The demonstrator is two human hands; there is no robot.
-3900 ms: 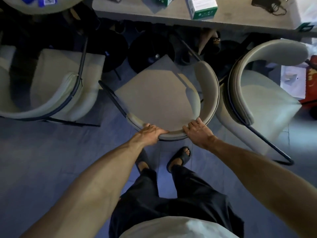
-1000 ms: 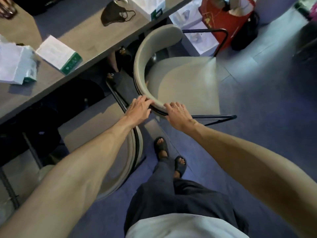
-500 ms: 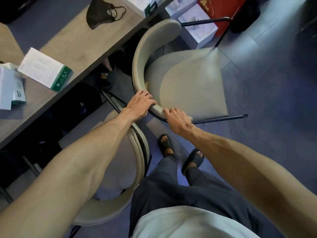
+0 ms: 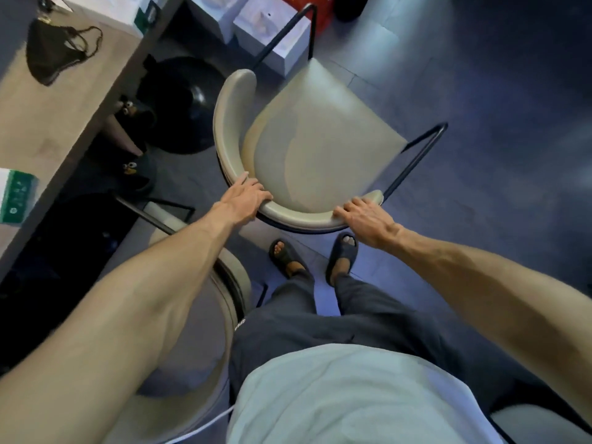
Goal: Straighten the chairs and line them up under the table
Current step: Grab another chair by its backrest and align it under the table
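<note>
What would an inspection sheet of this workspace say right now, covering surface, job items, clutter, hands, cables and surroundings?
Surface: grey table at upper left, seen at an angle.
Job's things: beige chair stands clear of the table, turned askew; second chair below the left arm.
Clutter: black face mask and green-and-white box on the table.
Hands: left hand and right hand both on the beige chair's curved backrest.
Cables: nothing seen.
Surroundings: white boxes on the floor; dark round base under the table.
</note>
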